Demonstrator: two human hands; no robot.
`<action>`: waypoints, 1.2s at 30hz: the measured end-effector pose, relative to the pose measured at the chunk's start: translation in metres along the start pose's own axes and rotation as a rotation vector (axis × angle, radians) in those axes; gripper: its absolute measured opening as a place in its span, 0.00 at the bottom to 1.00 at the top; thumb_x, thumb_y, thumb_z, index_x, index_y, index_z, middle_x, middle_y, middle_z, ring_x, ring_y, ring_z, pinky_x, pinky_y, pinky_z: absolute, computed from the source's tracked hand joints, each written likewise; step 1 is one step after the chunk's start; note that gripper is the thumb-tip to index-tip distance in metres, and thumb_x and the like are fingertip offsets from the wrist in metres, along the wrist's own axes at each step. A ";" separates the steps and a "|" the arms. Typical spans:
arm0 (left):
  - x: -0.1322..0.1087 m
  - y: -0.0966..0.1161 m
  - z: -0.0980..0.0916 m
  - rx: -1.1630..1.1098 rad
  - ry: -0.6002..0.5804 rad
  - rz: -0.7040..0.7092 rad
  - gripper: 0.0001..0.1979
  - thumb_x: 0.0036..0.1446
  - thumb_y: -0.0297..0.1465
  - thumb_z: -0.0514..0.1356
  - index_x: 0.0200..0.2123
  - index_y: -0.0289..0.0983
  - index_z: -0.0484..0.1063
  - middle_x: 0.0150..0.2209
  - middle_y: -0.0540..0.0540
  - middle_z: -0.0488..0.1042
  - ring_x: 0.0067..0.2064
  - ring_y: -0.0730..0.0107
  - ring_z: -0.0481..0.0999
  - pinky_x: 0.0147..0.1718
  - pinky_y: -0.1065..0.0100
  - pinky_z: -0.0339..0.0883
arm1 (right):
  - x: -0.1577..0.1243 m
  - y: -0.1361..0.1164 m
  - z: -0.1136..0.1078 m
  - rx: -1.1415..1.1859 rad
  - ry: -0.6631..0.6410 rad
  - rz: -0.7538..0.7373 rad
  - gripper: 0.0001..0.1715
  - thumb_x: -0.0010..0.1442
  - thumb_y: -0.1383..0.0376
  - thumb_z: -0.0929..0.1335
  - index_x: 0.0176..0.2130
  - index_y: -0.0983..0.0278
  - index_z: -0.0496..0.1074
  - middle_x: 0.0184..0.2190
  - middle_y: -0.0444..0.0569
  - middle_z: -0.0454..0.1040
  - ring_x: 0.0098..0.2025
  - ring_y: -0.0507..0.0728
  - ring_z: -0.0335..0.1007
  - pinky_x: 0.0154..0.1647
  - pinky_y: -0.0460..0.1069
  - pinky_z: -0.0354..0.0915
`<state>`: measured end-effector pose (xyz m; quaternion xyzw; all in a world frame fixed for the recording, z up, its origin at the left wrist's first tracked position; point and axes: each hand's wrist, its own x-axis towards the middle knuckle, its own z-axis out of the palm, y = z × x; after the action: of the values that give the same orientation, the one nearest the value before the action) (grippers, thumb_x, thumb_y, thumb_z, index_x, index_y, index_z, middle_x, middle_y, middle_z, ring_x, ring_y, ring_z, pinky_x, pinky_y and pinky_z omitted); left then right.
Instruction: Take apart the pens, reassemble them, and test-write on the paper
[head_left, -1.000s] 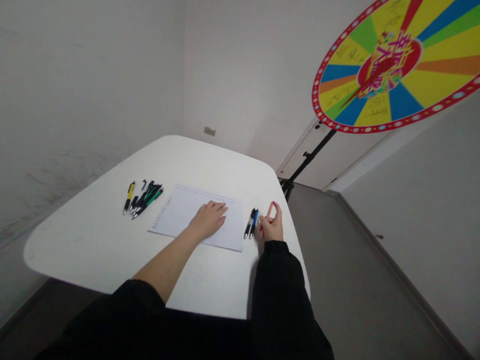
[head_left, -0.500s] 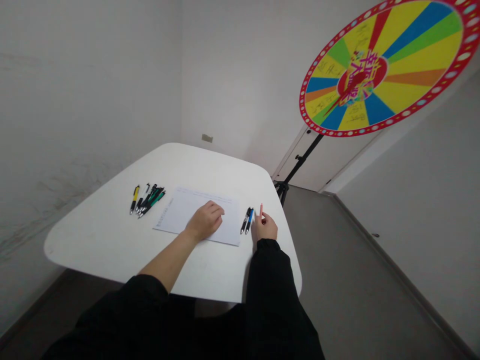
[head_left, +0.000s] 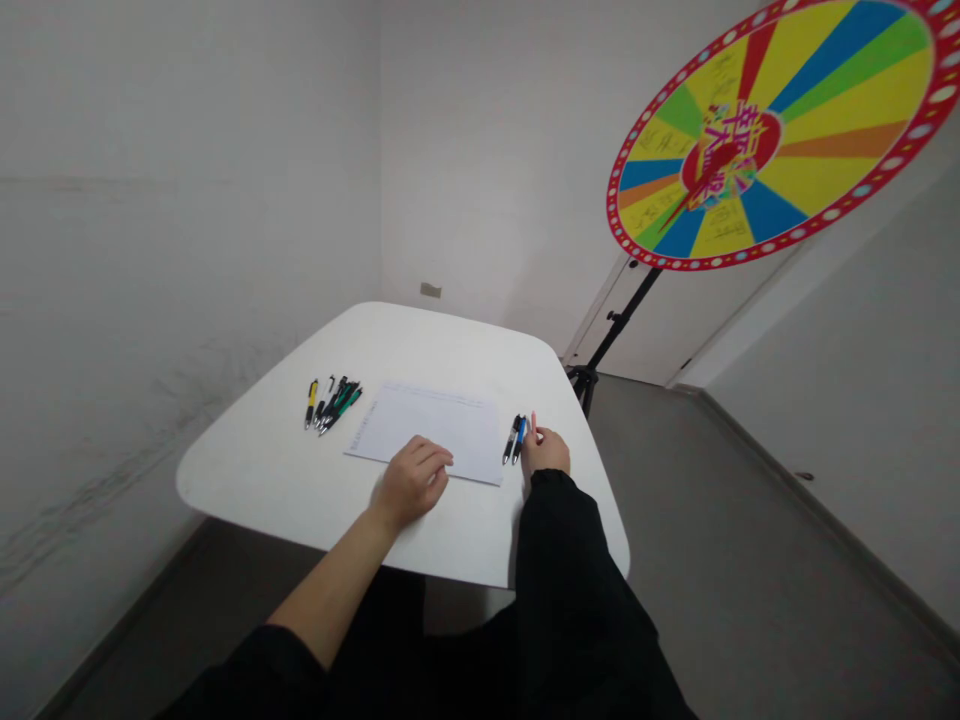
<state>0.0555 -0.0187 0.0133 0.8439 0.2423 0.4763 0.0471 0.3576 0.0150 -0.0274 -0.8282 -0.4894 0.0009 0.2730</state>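
Note:
My right hand (head_left: 550, 453) is closed around a pink pen (head_left: 533, 420), whose upper end sticks out past the fingers. Just left of it, a blue pen (head_left: 520, 439) and a black-and-white pen (head_left: 510, 440) lie side by side on the table. My left hand (head_left: 414, 481) rests palm down over the near edge of a white sheet of paper (head_left: 442, 420), fingers loosely stretched and holding nothing. Small writing shows along the sheet's top and left edges, too small to read. Left of the paper lies a bunch of several pens (head_left: 337, 405), mostly green and black, beside a yellow pen (head_left: 311, 404).
The white table (head_left: 262, 480) has rounded corners. Behind its right side, a colourful prize wheel (head_left: 817, 190) stands on a black tripod (head_left: 626, 318). Pale walls close in at the left and back, with a door (head_left: 697, 320) behind the stand.
The view has shifted, so the table sits further right. My left hand has slid toward me to the paper's near edge. My right hand has brought the pink pen closer to the blue pen.

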 end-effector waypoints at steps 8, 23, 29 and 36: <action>-0.029 -0.006 -0.035 0.103 0.114 -0.203 0.11 0.60 0.21 0.56 0.37 0.39 0.76 0.37 0.47 0.81 0.43 0.61 0.75 0.47 0.57 0.69 | -0.004 -0.011 -0.001 0.005 0.061 0.040 0.29 0.71 0.53 0.58 0.44 0.69 0.80 0.39 0.61 0.79 0.41 0.62 0.73 0.42 0.51 0.61; -0.031 -0.137 -0.152 0.528 -0.028 -0.949 0.17 0.58 0.35 0.54 0.41 0.36 0.80 0.43 0.38 0.82 0.45 0.52 0.78 0.43 0.61 0.67 | -0.019 -0.008 -0.018 0.005 -0.043 0.109 0.31 0.70 0.61 0.55 0.42 0.70 0.83 0.39 0.63 0.80 0.42 0.62 0.75 0.43 0.51 0.61; -0.020 -0.180 -0.157 0.538 -0.215 -1.159 0.18 0.56 0.41 0.56 0.39 0.35 0.81 0.43 0.35 0.82 0.46 0.49 0.79 0.39 0.61 0.67 | -0.029 -0.003 -0.026 0.105 -0.027 0.170 0.32 0.70 0.59 0.54 0.45 0.69 0.83 0.39 0.61 0.81 0.44 0.63 0.75 0.46 0.51 0.62; -0.011 -0.194 -0.147 0.544 -0.266 -1.190 0.15 0.48 0.41 0.62 0.27 0.34 0.79 0.40 0.26 0.81 0.48 0.37 0.78 0.40 0.57 0.68 | -0.041 0.002 -0.033 0.248 0.045 0.214 0.33 0.68 0.57 0.54 0.44 0.67 0.83 0.41 0.59 0.81 0.45 0.63 0.73 0.48 0.52 0.62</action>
<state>-0.1417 0.1246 0.0245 0.5996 0.7703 0.1830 0.1168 0.3468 -0.0336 -0.0111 -0.8354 -0.3881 0.0720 0.3825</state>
